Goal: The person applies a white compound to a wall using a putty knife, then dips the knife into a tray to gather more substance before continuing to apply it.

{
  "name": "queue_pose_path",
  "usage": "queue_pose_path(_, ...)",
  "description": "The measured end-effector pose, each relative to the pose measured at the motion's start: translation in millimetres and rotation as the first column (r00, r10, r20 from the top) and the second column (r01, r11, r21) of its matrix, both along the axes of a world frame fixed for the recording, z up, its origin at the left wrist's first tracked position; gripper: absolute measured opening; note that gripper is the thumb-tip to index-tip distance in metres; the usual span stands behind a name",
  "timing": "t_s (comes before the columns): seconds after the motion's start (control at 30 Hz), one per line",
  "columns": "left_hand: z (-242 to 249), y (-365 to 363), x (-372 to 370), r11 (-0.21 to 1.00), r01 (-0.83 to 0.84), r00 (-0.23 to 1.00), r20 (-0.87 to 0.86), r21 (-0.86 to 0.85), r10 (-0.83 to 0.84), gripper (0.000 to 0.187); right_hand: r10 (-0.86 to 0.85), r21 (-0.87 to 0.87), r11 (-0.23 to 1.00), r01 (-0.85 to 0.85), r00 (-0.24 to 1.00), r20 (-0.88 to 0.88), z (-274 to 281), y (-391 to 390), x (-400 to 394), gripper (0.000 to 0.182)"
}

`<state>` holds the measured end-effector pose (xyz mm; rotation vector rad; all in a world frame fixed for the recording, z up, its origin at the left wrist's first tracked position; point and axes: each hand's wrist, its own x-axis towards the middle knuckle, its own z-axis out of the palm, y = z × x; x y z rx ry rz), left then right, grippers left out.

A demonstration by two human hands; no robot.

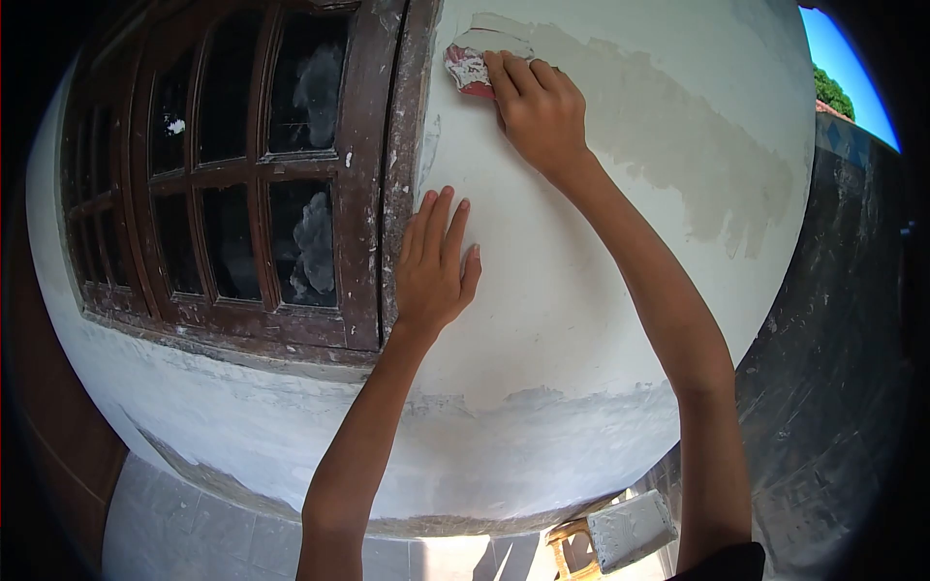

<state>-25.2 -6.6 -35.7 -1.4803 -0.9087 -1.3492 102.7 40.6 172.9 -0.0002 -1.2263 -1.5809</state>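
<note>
My right hand (542, 107) is closed on a red scraper (471, 73) smeared with white paste, its edge against the upper part of the white wall (542, 290). Around and to the right of it spreads a greyish damp-looking patch (668, 126) of coating. My left hand (436, 261) rests on the wall beside the window frame, lower and to the left, its fingers spread and pointing up, holding nothing.
A brown wooden window (257, 172) with paint-spotted panes fills the left. At the bottom right, a tray with grey-white paste (630, 531) sits on a wooden stool (572, 550). A dark wall (823, 387) stands at the right, above a tiled floor (213, 528).
</note>
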Motion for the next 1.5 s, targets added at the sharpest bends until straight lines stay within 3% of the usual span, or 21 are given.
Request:
queue_pose_path(0.17, 0, 3, -1, 0.999, 0.038, 0.999, 0.002, 0.014, -0.038, 0.057, -0.024, -0.009, 1.0, 0.024, 0.999, 0.031, -33, 2, 6, 0.037)
queue_pose_path(0.3, 0, 3, 2, 0.997, 0.073, 0.996, 0.052, 0.011, -0.074, 0.061, 0.002, -0.127, 0.992, 0.009, 0.996, 0.087, -69, -7, 11, 0.036)
queue_pose_path(0.4, -1, 1, 2, 0.999, 0.046, 0.997, 0.056, -0.026, -0.044, 0.064, 0.151, -0.269, 0.956, -0.118, 0.983, 0.106, -63, -33, 21, 0.03)
queue_pose_path(0.5, 0, 4, 2, 1.0, 0.031, 0.999, 0.039, -0.005, -0.03, 0.067, 0.131, -0.324, 0.94, -0.112, 0.991, 0.038, -32, -49, 27, 0.028)
queue_pose_path(0.57, 1, 3, 2, 1.0, 0.022, 0.999, 0.035, 0.011, -0.022, 0.067, 0.165, -0.217, 0.963, -0.158, 0.986, 0.012, -4, -45, 20, 0.027)
queue_pose_path(0.63, 0, 4, 1, 1.0, 0.02, 0.999, 0.034, 0.013, -0.02, 0.067, 0.172, -0.179, 0.97, -0.165, 0.985, 0.023, 19, -41, 12, 0.037)
queue_pose_path(0.67, 1, 4, 1, 0.999, 0.027, 0.999, 0.03, 0.026, -0.027, 0.067, 0.139, -0.164, 0.977, -0.136, 0.99, 0.009, 27, -41, 6, 0.023)
queue_pose_path(0.7, 1, 3, 2, 0.999, 0.025, 0.999, 0.031, 0.021, -0.025, 0.067, 0.106, -0.148, 0.983, -0.105, 0.994, -0.004, 32, -40, 2, 0.02)
queue_pose_path(0.97, 1, 4, 1, 0.997, 0.067, 0.997, 0.034, 0.03, -0.068, 0.065, 0.061, -0.123, 0.99, -0.07, 0.996, -0.071, 3, -10, -8, 0.024)
queue_pose_path(1.0, -1, 3, 2, 0.997, 0.069, 0.997, 0.04, 0.029, -0.07, 0.065, 0.033, -0.13, 0.991, -0.039, 0.998, -0.047, -3, -8, -5, 0.031)
queue_pose_path(1.03, -1, 2, 2, 0.997, 0.075, 0.996, 0.044, 0.022, -0.076, 0.061, 0.006, -0.13, 0.991, -0.01, 1.0, -0.026, -7, -6, -3, 0.042)
queue_pose_path(1.2, 1, 5, 1, 0.992, 0.113, 0.993, 0.028, 0.063, -0.115, 0.042, 0.02, -0.165, 0.986, -0.007, 0.997, 0.076, -62, -2, 5, 0.041)
queue_pose_path(1.27, 1, 5, 0, 0.99, 0.105, 0.994, 0.022, 0.094, -0.108, 0.028, 0.085, -0.28, 0.959, -0.045, 0.988, 0.129, -80, -12, 8, 0.04)
queue_pose_path(1.37, 1, 1, 2, 0.996, 0.082, 0.996, 0.044, 0.043, -0.083, 0.029, 0.166, -0.431, 0.899, -0.08, 0.972, 0.166, -81, -41, 22, 0.036)
queue_pose_path(1.5, 2, 3, 3, 0.992, 0.087, 0.996, 0.026, 0.09, -0.089, 0.027, 0.179, -0.413, 0.907, -0.085, 0.964, 0.194, -52, -62, 33, 0.033)
